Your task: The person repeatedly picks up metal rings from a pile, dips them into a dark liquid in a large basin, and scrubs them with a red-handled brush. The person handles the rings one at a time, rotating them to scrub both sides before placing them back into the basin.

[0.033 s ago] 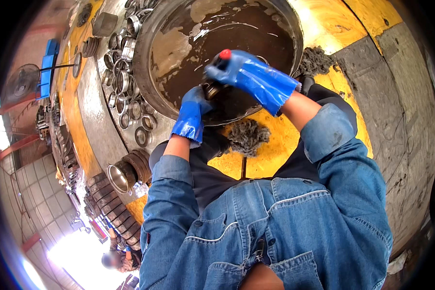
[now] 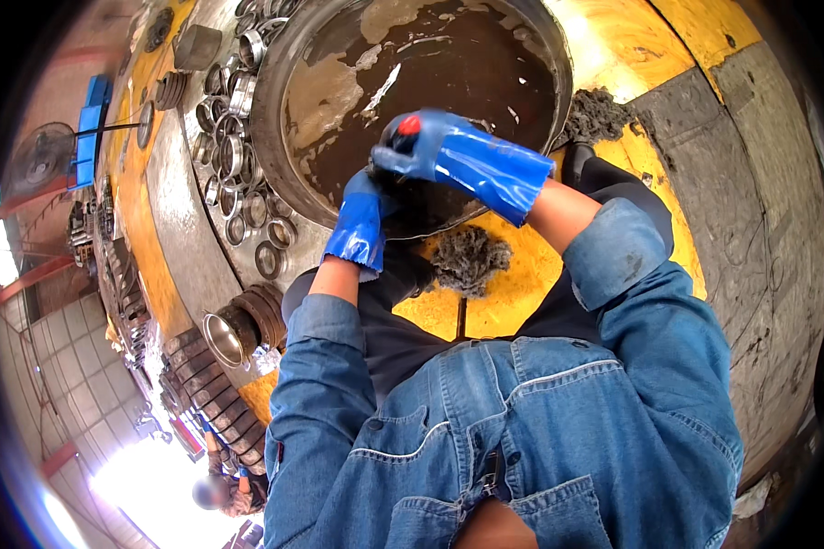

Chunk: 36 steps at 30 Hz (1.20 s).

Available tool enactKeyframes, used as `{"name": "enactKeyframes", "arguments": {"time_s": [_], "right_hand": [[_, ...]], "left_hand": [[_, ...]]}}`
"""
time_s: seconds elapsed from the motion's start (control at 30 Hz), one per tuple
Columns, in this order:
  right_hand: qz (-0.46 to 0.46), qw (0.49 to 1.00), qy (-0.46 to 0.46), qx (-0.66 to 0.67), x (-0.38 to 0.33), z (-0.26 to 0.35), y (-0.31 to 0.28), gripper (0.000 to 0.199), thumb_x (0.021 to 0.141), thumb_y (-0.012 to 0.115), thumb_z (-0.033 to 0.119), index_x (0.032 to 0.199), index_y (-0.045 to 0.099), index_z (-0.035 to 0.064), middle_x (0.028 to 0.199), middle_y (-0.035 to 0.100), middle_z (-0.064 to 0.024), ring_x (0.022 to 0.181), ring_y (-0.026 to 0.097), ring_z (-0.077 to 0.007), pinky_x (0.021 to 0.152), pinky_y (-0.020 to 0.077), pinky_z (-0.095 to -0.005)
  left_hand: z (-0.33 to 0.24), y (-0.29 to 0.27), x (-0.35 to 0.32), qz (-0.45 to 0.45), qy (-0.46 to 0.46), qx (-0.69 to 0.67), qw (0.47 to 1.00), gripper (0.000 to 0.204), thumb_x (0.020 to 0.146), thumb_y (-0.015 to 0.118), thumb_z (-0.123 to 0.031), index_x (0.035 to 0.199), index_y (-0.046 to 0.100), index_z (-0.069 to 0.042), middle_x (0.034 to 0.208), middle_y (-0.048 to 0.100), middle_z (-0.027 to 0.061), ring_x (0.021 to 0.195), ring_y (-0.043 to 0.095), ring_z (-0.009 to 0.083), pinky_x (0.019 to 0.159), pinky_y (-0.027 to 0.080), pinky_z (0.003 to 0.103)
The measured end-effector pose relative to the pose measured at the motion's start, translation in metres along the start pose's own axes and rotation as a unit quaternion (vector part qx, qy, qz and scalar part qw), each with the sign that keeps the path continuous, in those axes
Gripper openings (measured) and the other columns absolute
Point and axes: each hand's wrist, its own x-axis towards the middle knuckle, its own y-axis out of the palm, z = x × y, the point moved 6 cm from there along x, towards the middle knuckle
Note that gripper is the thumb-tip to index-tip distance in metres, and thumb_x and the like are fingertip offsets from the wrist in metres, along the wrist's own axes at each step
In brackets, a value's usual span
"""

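Note:
Both my hands wear blue rubber gloves and meet over the near left side of a wide round pan (image 2: pixel 267 119) of dark, oily liquid. My right hand (image 2: pixel 414 151), slightly blurred, is closed around a black tool with a red end (image 2: pixel 410 125); its working end is hidden. Just below it, my left hand (image 2: pixel 363 197) is closed, its fingers mostly covered by the right glove. A metal ring shows between the hands in the earlier picture; now it is dark there and the ring is hard to make out.
Several metal rings (image 2: pixel 232 156) crowd the metal surface left of the pan. Grey fibre waste (image 2: pixel 470 261) lies between my legs, with another clump (image 2: pixel 598 116) right of the pan. Stacked round parts (image 2: pixel 238 334) stand at the left. A person (image 2: pixel 229 494) is far off at lower left.
My right hand has moved left and slightly down with the tool, over the left hand, covering the metal ring. The left hand has barely moved. Reflections on the liquid have shifted.

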Motion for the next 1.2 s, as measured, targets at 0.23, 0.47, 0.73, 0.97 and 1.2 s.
{"name": "enactKeyframes", "arguments": {"time_s": [0.23, 0.47, 0.73, 0.97, 1.2], "right_hand": [[0.038, 0.982, 0.138, -0.119, -0.001, -0.053, -0.028, 0.047, 0.094, 0.066, 0.055, 0.098, 0.076, 0.0092, 0.093, 0.076, -0.0189, 0.086, 0.073, -0.0359, 0.080, 0.0585, -0.0444], [0.044, 0.999, 0.028, 0.010, -0.003, 0.007, -0.006, 0.041, 0.097, 0.066, 0.051, 0.109, 0.077, 0.0137, 0.099, 0.077, -0.0156, 0.090, 0.073, -0.0353, 0.083, 0.0587, -0.0427], [0.033, 0.974, 0.222, -0.008, -0.010, -0.048, -0.030, 0.046, 0.090, 0.067, 0.053, 0.106, 0.078, 0.0111, 0.099, 0.076, -0.0194, 0.094, 0.072, -0.0415, 0.085, 0.0569, -0.0479], [0.080, 0.962, 0.236, -0.115, -0.019, -0.080, -0.011, 0.040, 0.091, 0.069, 0.045, 0.113, 0.078, 0.0137, 0.105, 0.076, -0.0177, 0.101, 0.073, -0.0406, 0.087, 0.0572, -0.0491], [-0.056, 0.973, 0.222, -0.021, -0.018, -0.061, -0.056, 0.044, 0.090, 0.070, 0.052, 0.108, 0.078, 0.0129, 0.093, 0.077, -0.0158, 0.086, 0.073, -0.0385, 0.081, 0.0591, -0.0445]], "left_hand": [[-0.010, -0.009, -0.009, 0.000, -0.018, -0.074, 0.997, 0.073, 0.060, 0.095, -0.037, 0.124, 0.072, -0.009, 0.116, 0.076, 0.0190, 0.110, 0.072, 0.0340, 0.096, 0.056, 0.040], [0.005, -0.002, -0.005, -0.004, -0.019, 0.033, 0.999, 0.070, 0.067, 0.091, -0.042, 0.127, 0.071, -0.012, 0.125, 0.073, 0.0183, 0.117, 0.069, 0.0355, 0.101, 0.055, 0.040], [-0.022, -0.014, -0.004, -0.021, -0.024, 0.085, 0.996, 0.062, 0.070, 0.086, -0.034, 0.126, 0.072, -0.013, 0.120, 0.075, 0.0171, 0.115, 0.070, 0.0376, 0.099, 0.056, 0.045], [-0.097, -0.021, 0.021, -0.003, -0.029, 0.239, 0.971, 0.045, 0.081, 0.077, -0.028, 0.124, 0.073, -0.015, 0.121, 0.073, 0.0193, 0.115, 0.069, 0.0379, 0.098, 0.056, 0.047], [-0.039, -0.016, -0.012, -0.038, -0.025, -0.025, 0.999, 0.057, 0.074, 0.084, -0.035, 0.125, 0.073, -0.014, 0.118, 0.076, 0.0152, 0.115, 0.071, 0.0344, 0.098, 0.056, 0.045]]}}
